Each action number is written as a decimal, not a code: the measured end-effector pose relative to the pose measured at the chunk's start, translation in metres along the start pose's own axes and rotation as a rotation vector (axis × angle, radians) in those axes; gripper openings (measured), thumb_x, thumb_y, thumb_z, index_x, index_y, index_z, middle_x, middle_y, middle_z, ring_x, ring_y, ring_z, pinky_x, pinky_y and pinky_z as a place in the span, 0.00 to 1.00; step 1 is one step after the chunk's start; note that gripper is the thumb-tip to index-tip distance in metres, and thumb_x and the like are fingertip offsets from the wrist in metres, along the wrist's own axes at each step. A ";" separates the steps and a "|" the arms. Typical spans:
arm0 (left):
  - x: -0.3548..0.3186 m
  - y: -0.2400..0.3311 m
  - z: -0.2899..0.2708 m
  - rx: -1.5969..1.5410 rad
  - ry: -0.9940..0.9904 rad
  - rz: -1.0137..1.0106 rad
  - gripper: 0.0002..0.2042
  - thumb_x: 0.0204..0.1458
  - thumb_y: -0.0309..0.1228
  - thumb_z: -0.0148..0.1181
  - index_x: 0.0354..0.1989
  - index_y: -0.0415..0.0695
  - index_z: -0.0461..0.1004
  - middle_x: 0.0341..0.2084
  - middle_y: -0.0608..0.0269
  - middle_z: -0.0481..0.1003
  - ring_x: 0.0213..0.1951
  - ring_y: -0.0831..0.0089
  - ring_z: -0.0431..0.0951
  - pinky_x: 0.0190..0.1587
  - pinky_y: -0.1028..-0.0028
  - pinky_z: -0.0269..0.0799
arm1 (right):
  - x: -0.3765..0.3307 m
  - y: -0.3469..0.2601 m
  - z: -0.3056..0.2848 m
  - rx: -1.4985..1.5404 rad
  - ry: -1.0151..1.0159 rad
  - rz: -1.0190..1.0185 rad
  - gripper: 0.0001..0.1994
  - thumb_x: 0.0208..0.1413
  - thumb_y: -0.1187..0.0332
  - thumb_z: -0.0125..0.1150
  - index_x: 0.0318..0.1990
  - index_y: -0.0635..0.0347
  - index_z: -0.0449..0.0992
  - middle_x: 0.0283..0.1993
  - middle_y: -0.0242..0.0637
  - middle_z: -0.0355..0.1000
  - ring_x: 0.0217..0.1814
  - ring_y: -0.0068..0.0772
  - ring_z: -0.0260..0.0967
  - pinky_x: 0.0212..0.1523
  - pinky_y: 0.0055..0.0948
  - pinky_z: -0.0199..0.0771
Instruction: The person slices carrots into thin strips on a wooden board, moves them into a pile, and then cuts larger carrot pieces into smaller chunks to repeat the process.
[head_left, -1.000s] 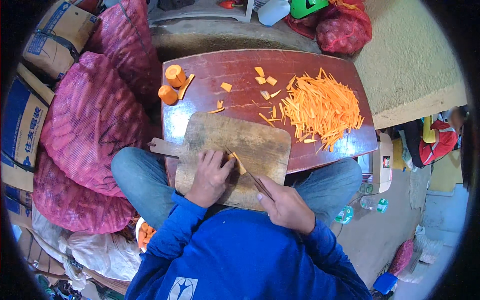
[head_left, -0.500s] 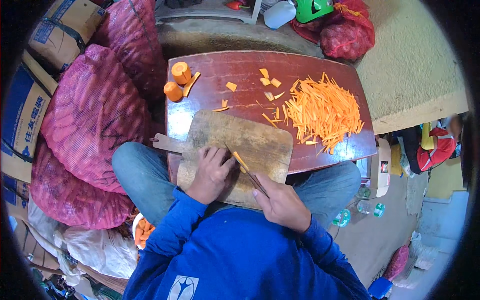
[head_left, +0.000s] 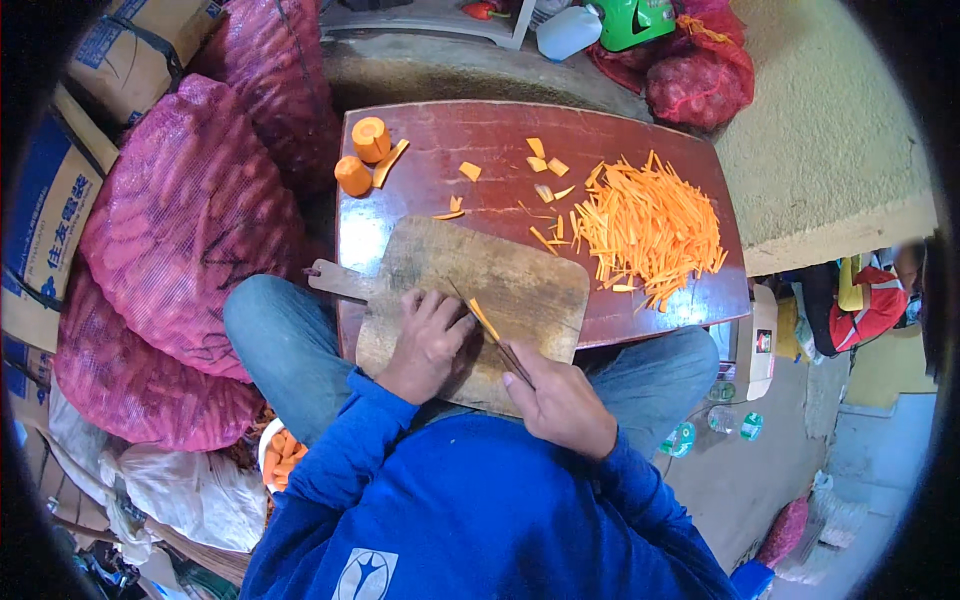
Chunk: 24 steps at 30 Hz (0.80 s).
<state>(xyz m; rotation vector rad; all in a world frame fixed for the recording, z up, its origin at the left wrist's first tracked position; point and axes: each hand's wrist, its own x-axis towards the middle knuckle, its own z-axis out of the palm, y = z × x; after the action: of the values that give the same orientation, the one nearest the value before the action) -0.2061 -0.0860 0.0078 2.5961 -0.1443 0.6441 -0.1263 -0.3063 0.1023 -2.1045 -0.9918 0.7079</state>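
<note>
While the knife lies slanted across the near part of the board, its tip points away and to the left and its handle disappears into the right hand, whose grip is clenched around it. A thin carrot slice rests against the blade, and its long axis follows the same slanted line as the blade. The left hand lies flat and relaxed on the board, just left of the blade; its fingertips come close to the slice, but I cannot tell if they press it or only rest beside it. So the slice sits between the two hands, nearer to the left fingertips than to the right fist, and the cutting edge stands on its right side. The board lies on the near edge of the desk, which rests over the knees of the person. Farther away, to the right, is a pile of carrot sticks, and at the far left corner stand two carrot stumps, well apart from both hands.
</note>
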 end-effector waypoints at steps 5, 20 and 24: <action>-0.002 -0.002 0.002 0.003 0.027 0.005 0.16 0.43 0.27 0.73 0.43 0.42 0.83 0.42 0.58 0.77 0.48 0.58 0.75 0.57 0.52 0.63 | 0.023 -0.002 0.008 -0.073 -0.064 -0.001 0.22 0.71 0.65 0.59 0.67 0.64 0.65 0.42 0.68 0.79 0.44 0.76 0.79 0.43 0.66 0.78; -0.007 -0.007 0.006 -0.070 0.065 -0.019 0.22 0.38 0.26 0.73 0.47 0.41 0.82 0.43 0.58 0.78 0.49 0.56 0.76 0.59 0.50 0.63 | 0.032 -0.001 0.008 -0.026 -0.027 -0.041 0.22 0.71 0.66 0.58 0.68 0.64 0.68 0.43 0.67 0.79 0.46 0.77 0.78 0.45 0.65 0.77; -0.006 -0.005 0.005 -0.068 0.045 -0.014 0.22 0.38 0.27 0.73 0.46 0.41 0.82 0.45 0.56 0.77 0.50 0.54 0.75 0.60 0.49 0.63 | 0.022 0.002 0.005 0.061 0.016 -0.117 0.23 0.71 0.66 0.59 0.68 0.64 0.67 0.42 0.67 0.79 0.44 0.77 0.78 0.43 0.66 0.77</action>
<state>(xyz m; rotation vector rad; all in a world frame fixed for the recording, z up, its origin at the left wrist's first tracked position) -0.2083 -0.0837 -0.0005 2.5136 -0.1308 0.6801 -0.1171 -0.2877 0.0939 -1.9791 -1.0616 0.6537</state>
